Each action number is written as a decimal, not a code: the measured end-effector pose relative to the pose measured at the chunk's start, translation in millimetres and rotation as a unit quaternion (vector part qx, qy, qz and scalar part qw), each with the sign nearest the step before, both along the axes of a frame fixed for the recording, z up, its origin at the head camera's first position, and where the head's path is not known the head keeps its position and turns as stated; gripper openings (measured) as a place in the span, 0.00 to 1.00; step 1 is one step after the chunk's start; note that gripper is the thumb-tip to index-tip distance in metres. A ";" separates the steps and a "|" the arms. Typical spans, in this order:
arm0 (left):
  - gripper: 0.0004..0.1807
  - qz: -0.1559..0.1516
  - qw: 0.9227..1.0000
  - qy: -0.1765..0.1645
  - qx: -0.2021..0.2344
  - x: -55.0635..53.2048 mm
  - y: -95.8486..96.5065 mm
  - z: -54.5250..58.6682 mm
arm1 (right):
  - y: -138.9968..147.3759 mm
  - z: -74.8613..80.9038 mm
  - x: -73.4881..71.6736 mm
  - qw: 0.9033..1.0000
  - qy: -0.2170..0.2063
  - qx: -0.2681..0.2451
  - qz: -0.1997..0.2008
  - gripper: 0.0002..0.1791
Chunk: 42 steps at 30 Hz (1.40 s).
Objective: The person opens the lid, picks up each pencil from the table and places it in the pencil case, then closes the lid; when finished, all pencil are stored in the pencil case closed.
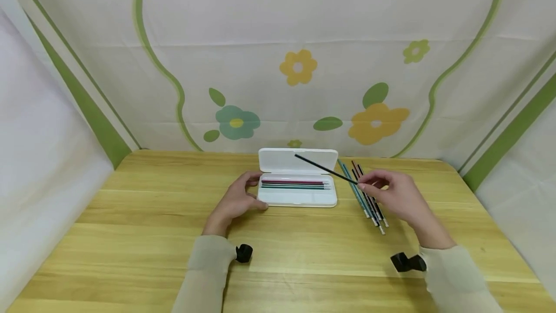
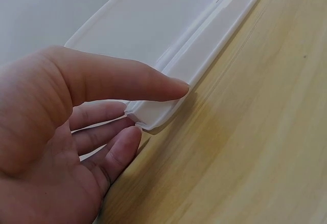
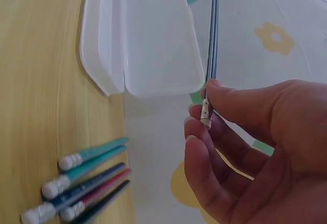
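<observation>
Two hands work at one wood-grain counter, where a single white pencil case lies open, its one lid raised along the far side. The left hand holds the case by its left end, the thumb at the near corner and the fingers bent around toward the far edge. The right hand pinches one dark pencil close to its white eraser, holding it up off the counter, with the other end pointing across in front of the lid as the head camera sees it. At least three pencils lie side by side inside the case, red, dark and green among them, packed too closely for a sure count. Just to the right of the case, a loose bunch of pencils lies on the counter, erasers toward the person; the right wrist camera shows five of them: two teal, one navy, one red and one black. Two pale sleeves cover the forearms, and two black devices sit at the wrists, one on each. Behind, a white cloth carries five printed flowers in the head view: two orange, one teal and two small green.
</observation>
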<state>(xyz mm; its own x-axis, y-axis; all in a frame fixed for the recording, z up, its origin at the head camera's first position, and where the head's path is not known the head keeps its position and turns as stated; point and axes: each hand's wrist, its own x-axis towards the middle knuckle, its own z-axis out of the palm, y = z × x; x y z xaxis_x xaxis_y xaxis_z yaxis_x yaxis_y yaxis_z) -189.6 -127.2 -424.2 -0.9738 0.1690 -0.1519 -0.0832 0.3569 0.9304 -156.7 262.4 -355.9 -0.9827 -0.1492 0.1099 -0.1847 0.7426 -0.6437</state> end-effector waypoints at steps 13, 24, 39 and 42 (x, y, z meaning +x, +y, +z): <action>0.49 0.003 1.000 -0.003 0.001 -0.5 -0.2 -0.3 | -32.9 -5.6 -33.1 0.999 0.023 -0.002 0.045 0.04; 0.48 0.003 1.000 -0.001 -0.003 0.3 -0.3 -0.9 | -48.6 -22.6 -53.2 0.999 -0.006 -0.026 0.037 0.04; 0.48 0.006 1.000 0.001 0.003 0.0 1.6 -0.8 | -58.0 -46.9 -64.8 0.999 0.009 -0.022 0.026 0.03; 0.48 0.006 1.000 0.002 0.008 0.3 1.8 -1.0 | -60.9 -48.6 -66.1 0.999 0.008 -0.026 0.018 0.03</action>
